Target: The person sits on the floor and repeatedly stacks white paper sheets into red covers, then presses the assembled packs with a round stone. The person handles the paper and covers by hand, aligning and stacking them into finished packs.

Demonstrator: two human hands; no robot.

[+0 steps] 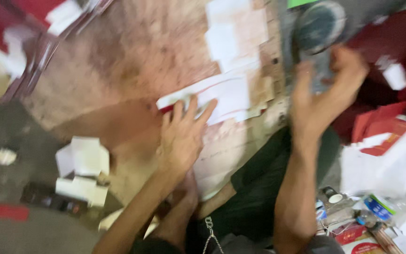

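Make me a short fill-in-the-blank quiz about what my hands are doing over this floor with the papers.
1. The left hand lies flat, fingers spread, on a white ____ sheet with a red edge.
2. The right hand is raised toward a round dark ____ disc-shaped object.
3. The folded white cardboard pieces lie to the ____ of the left hand.

Missing words: paper; grey; left

Red and white flat cartons (pixel 381 129) pile at three o'clock; a white folded box (pixel 83 157) sits at eight o'clock; a blue-labelled bottle (pixel 386 207) lies at four o'clock.
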